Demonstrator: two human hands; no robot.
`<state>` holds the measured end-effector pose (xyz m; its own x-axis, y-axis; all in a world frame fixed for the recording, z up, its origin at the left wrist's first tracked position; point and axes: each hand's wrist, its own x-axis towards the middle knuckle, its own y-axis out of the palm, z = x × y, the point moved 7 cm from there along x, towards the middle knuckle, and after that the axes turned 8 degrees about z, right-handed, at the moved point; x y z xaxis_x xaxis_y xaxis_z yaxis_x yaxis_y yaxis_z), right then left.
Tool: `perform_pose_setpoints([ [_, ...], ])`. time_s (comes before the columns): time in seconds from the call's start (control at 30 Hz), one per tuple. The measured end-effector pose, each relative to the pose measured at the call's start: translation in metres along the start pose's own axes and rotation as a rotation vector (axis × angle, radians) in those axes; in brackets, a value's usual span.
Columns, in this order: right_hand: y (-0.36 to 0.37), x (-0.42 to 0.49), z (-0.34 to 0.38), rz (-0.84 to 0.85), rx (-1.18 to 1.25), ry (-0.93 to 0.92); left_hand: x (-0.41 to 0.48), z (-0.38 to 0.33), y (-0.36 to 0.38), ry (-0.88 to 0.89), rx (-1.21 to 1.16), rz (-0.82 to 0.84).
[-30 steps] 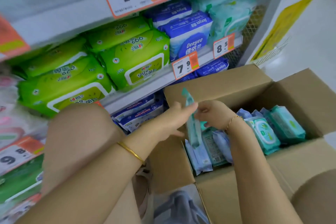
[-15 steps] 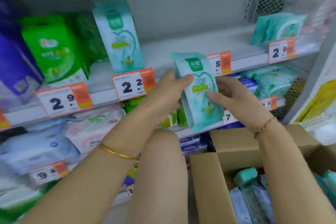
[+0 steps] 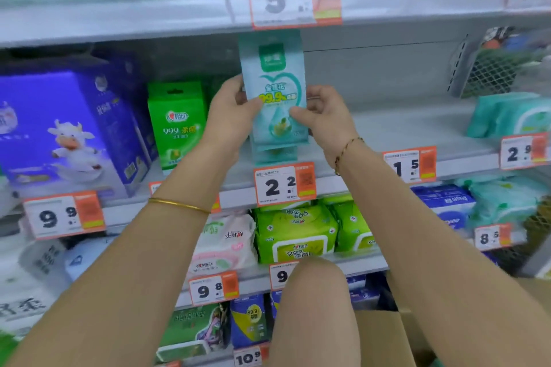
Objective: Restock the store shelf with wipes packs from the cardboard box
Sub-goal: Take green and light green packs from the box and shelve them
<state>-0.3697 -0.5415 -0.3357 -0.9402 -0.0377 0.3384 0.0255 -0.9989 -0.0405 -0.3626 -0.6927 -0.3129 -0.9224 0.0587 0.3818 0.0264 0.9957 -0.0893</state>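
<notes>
A slim teal wipes pack stands upright over the grey shelf, above the 2.2 price tag. My left hand pinches its left edge and my right hand pinches its right edge. Behind and just below it the bottom of another teal pack shows on the shelf. A corner of the cardboard box shows at the bottom right; its contents are out of view.
A green wipes pack and a large purple box stand left of the teal packs. Bare shelf runs right to teal packs. Green and pink packs fill the lower shelf. My knee is low in the middle.
Both hands lifted the teal pack out of the box and carried it up to the shelf above the 2.2 tag. My view rose from the box to the shelves.
</notes>
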Motion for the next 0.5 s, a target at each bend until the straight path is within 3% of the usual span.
perform_pose_setpoints([
  [0.27, 0.003, 0.002, -0.031, -0.054, -0.493, 0.098, -0.004, 0.042, -0.004, -0.057, 0.245, -0.100],
  [0.5, 0.008, 0.006, -0.026, -0.009, -0.676, 0.105, 0.000, 0.062, -0.013, -0.155, 0.317, -0.163],
])
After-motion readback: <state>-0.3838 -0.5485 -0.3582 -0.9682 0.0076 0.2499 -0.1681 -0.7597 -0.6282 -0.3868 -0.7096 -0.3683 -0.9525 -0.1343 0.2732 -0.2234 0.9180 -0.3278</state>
